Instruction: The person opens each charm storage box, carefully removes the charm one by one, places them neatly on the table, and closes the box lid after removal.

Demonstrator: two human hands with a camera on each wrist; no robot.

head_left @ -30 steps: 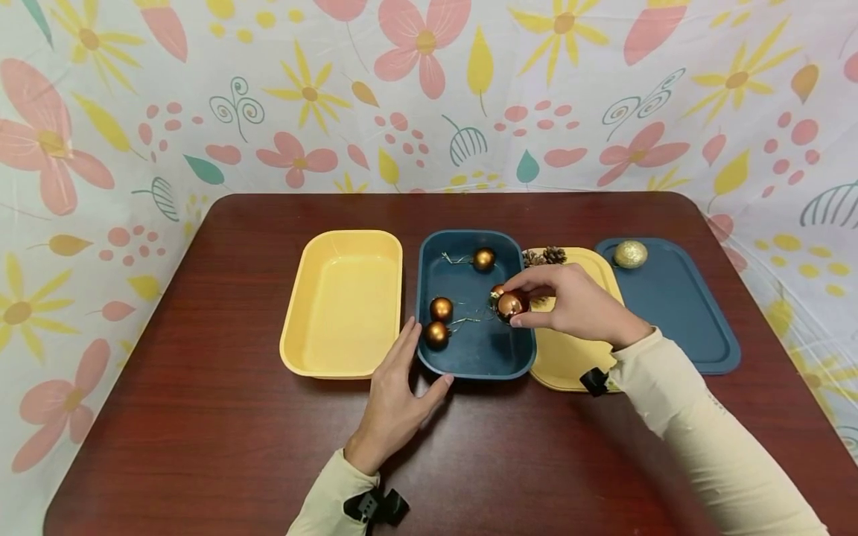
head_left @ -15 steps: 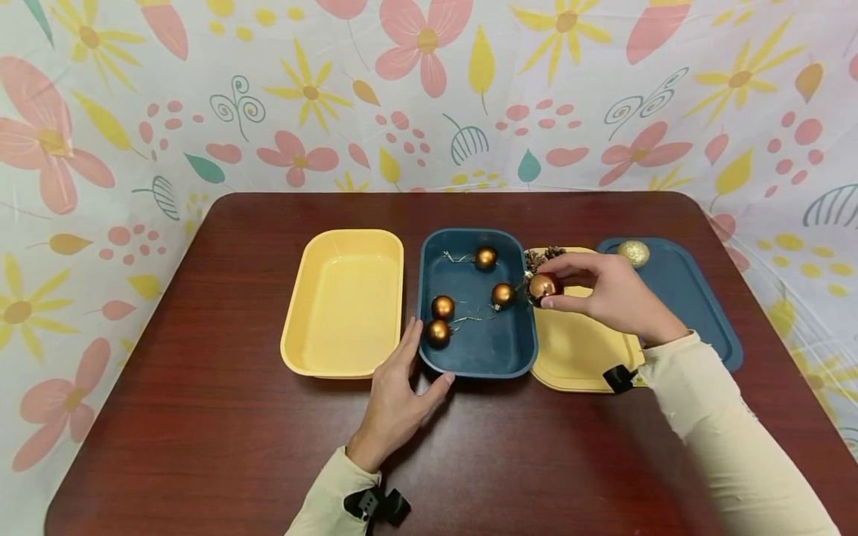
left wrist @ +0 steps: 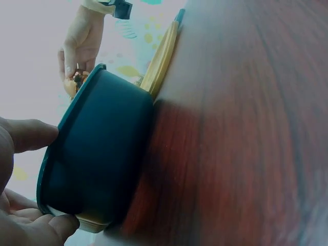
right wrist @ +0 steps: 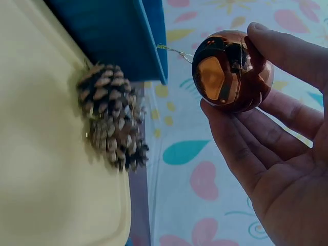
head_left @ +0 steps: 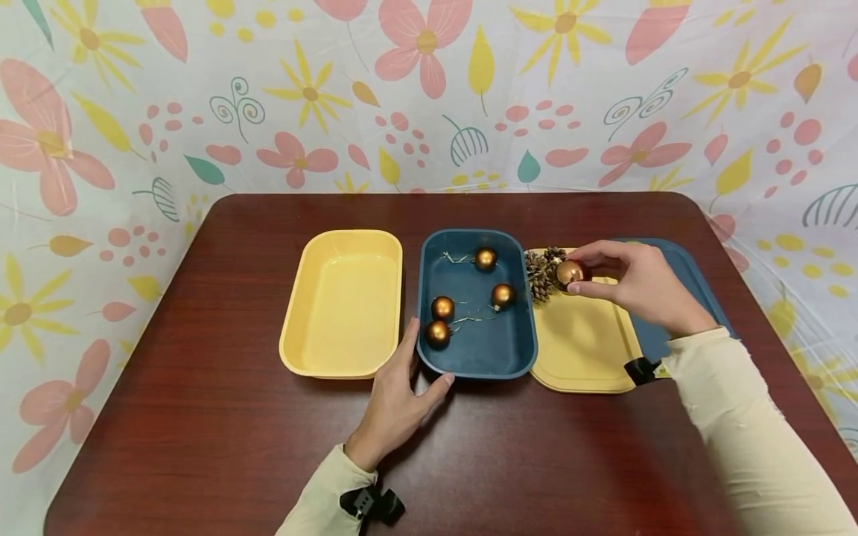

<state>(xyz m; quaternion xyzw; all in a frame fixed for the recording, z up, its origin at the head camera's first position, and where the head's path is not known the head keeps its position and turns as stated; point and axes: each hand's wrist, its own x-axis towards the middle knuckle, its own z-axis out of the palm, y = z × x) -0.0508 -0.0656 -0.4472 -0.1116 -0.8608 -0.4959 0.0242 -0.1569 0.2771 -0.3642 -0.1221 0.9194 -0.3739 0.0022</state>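
A shiny copper Christmas bauble [head_left: 570,274] is pinched between thumb and fingers of my right hand [head_left: 633,283]. It is raised over the back of the yellow lid [head_left: 583,357]; a gold loop of string trails from it in the right wrist view. Several pine cones [head_left: 540,279] lie at that lid's back left corner, just left of the bauble. My left hand [head_left: 395,406] rests at the front left corner of the blue container [head_left: 479,365], fingers along its left side and thumb on its front rim. Inside sit several smaller bronze baubles [head_left: 503,295] with gold strings.
A yellow container [head_left: 340,313] stands left of the blue one. The blue lid [head_left: 684,275] lies at the right, partly behind the right hand, which hides the gold ball seen there before. A floral cloth [head_left: 429,134] hangs behind the dark wooden table [head_left: 201,357].
My right hand has lifted the copper bauble out from over the blue container and carried it right, over the yellow lid. The left hand has stayed at the container's corner.
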